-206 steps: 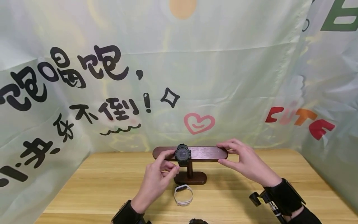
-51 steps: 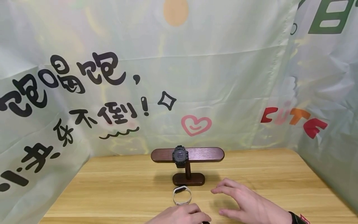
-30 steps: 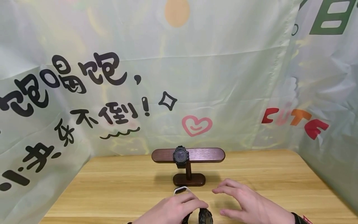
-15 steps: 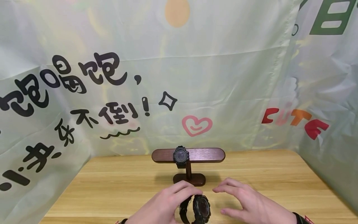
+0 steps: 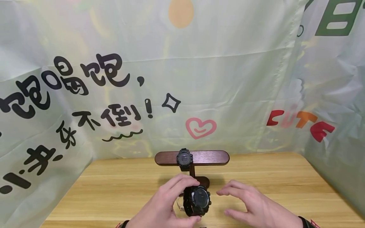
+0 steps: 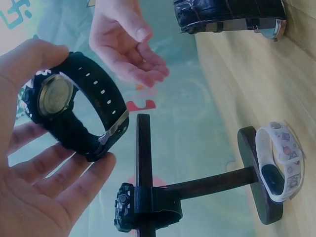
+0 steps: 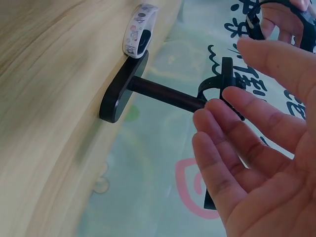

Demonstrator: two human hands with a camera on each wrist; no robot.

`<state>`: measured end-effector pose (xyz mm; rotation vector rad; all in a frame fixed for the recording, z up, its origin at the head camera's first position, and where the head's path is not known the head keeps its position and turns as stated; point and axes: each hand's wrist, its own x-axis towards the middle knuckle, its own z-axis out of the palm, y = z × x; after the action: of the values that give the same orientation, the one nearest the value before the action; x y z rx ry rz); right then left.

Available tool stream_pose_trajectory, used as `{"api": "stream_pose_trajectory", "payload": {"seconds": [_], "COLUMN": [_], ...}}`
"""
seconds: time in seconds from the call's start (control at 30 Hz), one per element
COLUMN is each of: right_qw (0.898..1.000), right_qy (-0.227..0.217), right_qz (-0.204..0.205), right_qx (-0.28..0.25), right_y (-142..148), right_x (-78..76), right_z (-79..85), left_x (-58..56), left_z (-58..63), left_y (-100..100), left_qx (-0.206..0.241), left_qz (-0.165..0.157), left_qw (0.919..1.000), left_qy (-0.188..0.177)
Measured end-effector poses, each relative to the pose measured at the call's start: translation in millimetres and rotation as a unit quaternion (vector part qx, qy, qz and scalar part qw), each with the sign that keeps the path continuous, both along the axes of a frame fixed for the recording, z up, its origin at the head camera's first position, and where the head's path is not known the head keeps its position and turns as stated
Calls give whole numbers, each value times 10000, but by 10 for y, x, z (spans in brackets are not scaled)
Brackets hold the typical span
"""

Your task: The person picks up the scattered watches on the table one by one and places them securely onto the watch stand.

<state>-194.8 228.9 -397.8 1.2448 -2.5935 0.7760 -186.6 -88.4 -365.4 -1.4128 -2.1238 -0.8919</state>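
My left hand (image 5: 166,202) holds a black wristwatch (image 5: 200,198) between thumb and fingers, its round face turned towards the head camera. In the left wrist view its buckled strap (image 6: 96,86) forms a closed loop. My right hand (image 5: 248,202) is just to the right, fingers apart and holding nothing. Behind both hands stands a dark wooden watch stand (image 5: 212,157) with a T-shaped bar. Another black watch (image 5: 184,159) is looped round the bar, left of the post. A white fitness band (image 6: 272,178) stands by the stand's base, mostly hidden behind the held watch in the head view.
A dark, shiny strap-like item (image 6: 229,15) lies on the wooden table (image 5: 114,180) near the left wrist camera. Behind the table hangs a pale printed cloth (image 5: 233,95), close to the back of the stand.
Both hands have left the stand. My left hand has picked up a second black watch near the front, lifted it forward and turned its face up. The right hand lately stays nearly still.
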Motion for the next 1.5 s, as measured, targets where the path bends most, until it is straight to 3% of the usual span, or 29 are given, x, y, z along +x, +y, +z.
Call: {"api": "stream_pose_trajectory", "payload": {"seconds": [0.13,0.33,0.6,0.87,1.07,1.27,1.5], "right_qw": [9959,9941,9884,9882,9773,9725,9739], "right_qy": [753,886,1105,897,1117,1095,874], "right_qz": [325,339,470,379,642,689,408], "right_qx": [-372,-532,-934,-1184,-1684,-1937,-2054], "right_y": [-17,-48,-132,-238,-357,-475,-546], "right_x": [-6,17,52,137,152,189,256], "right_z": [-17,2,11,4,-51,-111,-143], "left_x": [-25,-60,-65,-59,-44,-38,-22], "left_z": [6,-8,-33,-43,-60,-67,-94], "left_y": [1,-4,-10,5,23,40,56], "left_qx": [238,378,658,866,960,933,859], "left_qz": [-61,-83,-112,-202,-381,-389,-294], "left_qw": [9996,9988,9977,9959,9941,9946,9957], "left_qy": [165,296,89,-141,-342,-216,-179]}}
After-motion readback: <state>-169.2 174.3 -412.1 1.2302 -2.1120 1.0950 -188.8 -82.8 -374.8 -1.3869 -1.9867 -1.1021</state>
